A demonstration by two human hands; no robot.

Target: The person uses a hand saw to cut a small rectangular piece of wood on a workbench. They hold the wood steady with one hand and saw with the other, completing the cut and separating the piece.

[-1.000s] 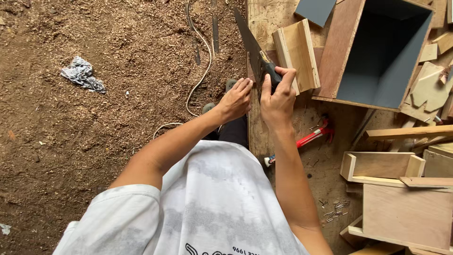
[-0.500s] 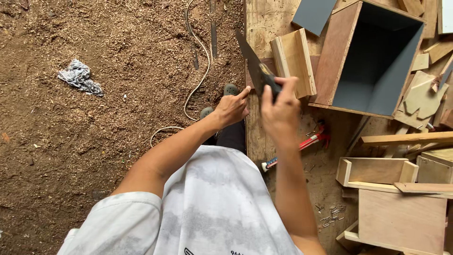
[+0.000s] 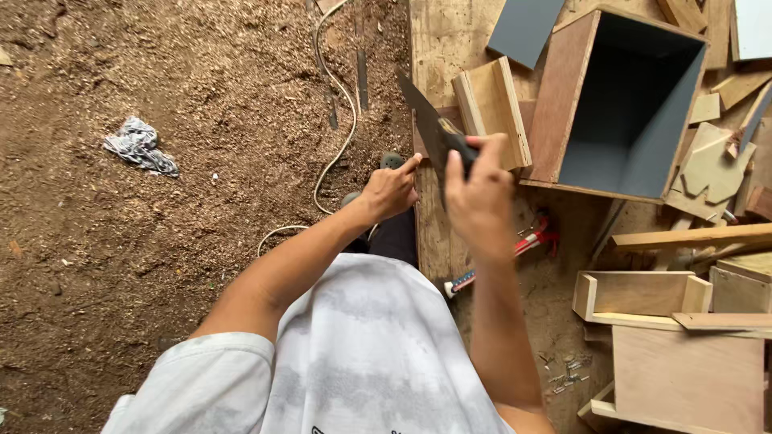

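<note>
Seen from above, we look down on a sawdust-covered floor point(image 3: 161, 241) filling the left half of the frame and a wooden work board point(image 3: 434, 48) running up the middle. At the upper right stands a large open box point(image 3: 635, 104) with a grey inside, and just left of it a small wooden frame point(image 3: 490, 108).

At the centre, our right hand point(image 3: 481, 197) is closed around the dark handle of a handsaw point(image 3: 430, 128), its blade slanting toward the upper left. Our left hand point(image 3: 392, 189) rests fingertips on the board's edge just beside the blade, holding nothing.

We judge that sawing is under way; the next stroke calls for a steady board and fingers kept off the teeth.

Against half a second ago, the hands sit almost unchanged; the view has shifted slightly.
</note>
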